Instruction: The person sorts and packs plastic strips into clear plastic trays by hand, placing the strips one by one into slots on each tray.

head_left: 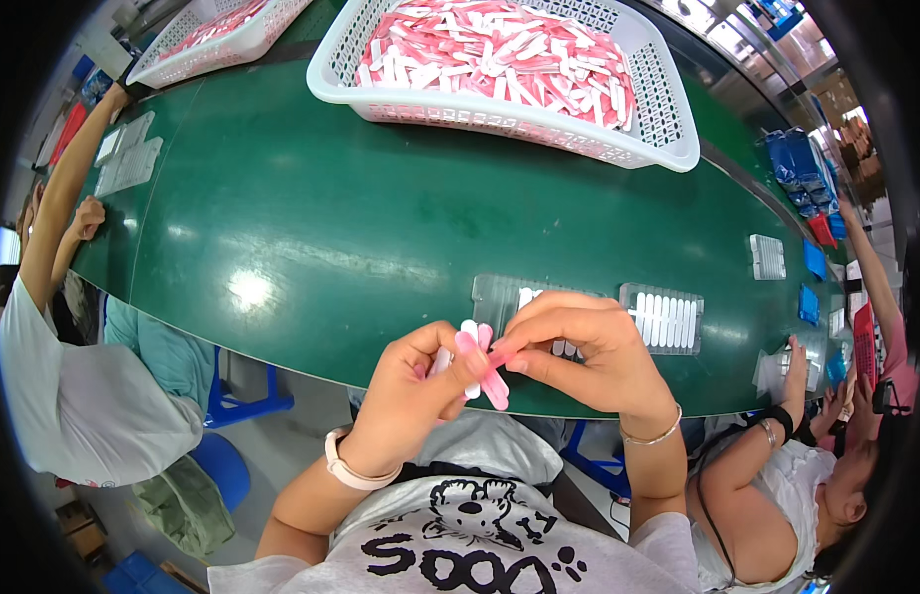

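My left hand (420, 381) is closed on several small flat pink and white sticks (493, 388) with rounded ends, which fan out between thumb and fingers. My right hand (579, 346) pinches the end of a pink stick beside them, the fingertips of both hands almost meeting. Partly behind my right hand lies a clear plastic tray (495, 297) with some white sticks in it. Just to its right, a second clear tray (666, 319) holds a row of several white sticks. Both trays rest near the front edge of the green table (311, 208).
A large white perforated basket (519, 124) heaped with pink and white sticks stands at the far side. Another such basket (207, 64) is at the far left. Co-workers sit on both sides, one person's hand (87, 218) at left near clear trays (130, 163). Blue stools stand below.
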